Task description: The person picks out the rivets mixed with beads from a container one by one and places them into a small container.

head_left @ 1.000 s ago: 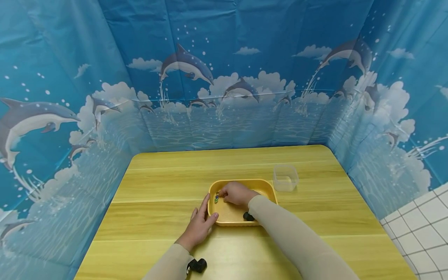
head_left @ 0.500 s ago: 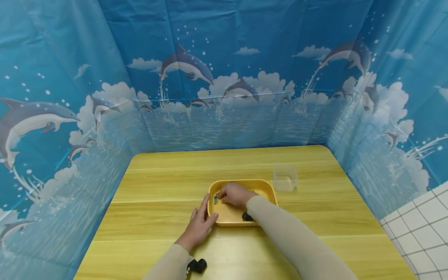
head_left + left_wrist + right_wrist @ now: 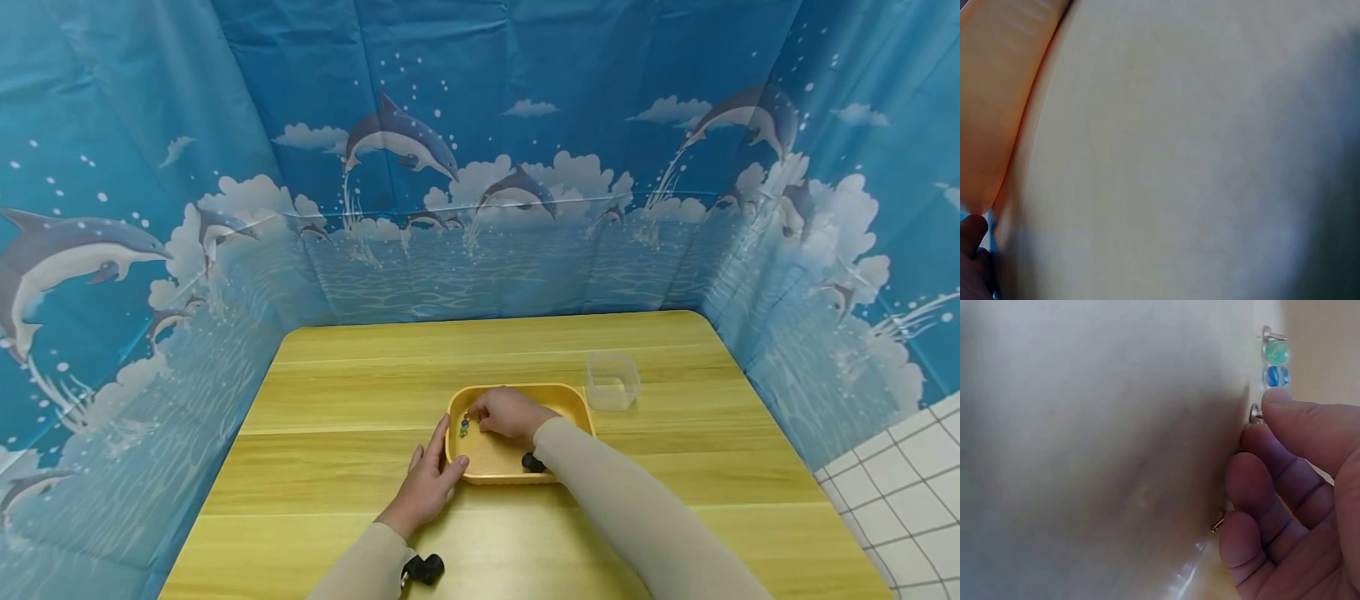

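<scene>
My left hand (image 3: 423,487) rests with fairly straight fingers against the near left corner of a yellow tray (image 3: 491,462). In the left wrist view, the tray's side (image 3: 997,94) stands at the upper left. Inside the tray, my right hand (image 3: 513,414) reaches down at the left part with its fingers curled. The right wrist view shows a green marble (image 3: 1276,353) and a blue marble (image 3: 1277,376) in a row just beyond the thumb. Between thumb and index finger I pinch a small flat-headed metal pin (image 3: 1255,414). Another pin (image 3: 1266,334) lies beyond the green marble.
A clear plastic box (image 3: 611,383) stands on the wooden table (image 3: 360,375), just off the tray's far right corner. Blue dolphin-print curtains (image 3: 480,275) surround the table's back and sides. A further metal pin (image 3: 1217,522) shows near my right little finger.
The right hand makes only slight shifts beside the marbles in the tray. My left hand keeps its place at the tray's corner.
</scene>
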`<state>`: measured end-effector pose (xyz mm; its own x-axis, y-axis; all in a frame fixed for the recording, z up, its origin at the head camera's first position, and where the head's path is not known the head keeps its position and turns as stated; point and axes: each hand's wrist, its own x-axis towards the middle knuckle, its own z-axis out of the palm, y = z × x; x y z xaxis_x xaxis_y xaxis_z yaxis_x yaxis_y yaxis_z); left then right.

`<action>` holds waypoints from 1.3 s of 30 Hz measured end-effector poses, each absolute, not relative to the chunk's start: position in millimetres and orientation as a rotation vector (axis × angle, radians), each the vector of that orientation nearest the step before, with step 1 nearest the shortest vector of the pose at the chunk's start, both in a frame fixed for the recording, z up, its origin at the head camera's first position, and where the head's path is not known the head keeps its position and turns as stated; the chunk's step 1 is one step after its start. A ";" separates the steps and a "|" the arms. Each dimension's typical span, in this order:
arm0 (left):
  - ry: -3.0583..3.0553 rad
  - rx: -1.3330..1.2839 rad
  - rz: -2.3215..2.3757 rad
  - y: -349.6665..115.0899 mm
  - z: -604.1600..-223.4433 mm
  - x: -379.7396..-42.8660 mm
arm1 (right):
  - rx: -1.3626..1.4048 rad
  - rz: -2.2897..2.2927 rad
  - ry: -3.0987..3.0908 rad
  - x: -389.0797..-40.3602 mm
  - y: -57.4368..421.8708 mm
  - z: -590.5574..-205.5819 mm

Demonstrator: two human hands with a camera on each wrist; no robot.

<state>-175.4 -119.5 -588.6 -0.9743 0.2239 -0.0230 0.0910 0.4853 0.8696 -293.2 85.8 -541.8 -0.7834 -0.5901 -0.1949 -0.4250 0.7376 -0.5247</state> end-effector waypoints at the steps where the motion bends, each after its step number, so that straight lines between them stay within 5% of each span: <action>1: 2.592 0.277 1.504 -119.5 -588.9 -175.4 | -0.787 -0.650 2.591 -293.2 85.7 -542.4; 39: 2.596 0.261 1.500 -119.9 -590.2 -174.2 | -0.965 -0.457 2.685 -293.1 72.3 -546.9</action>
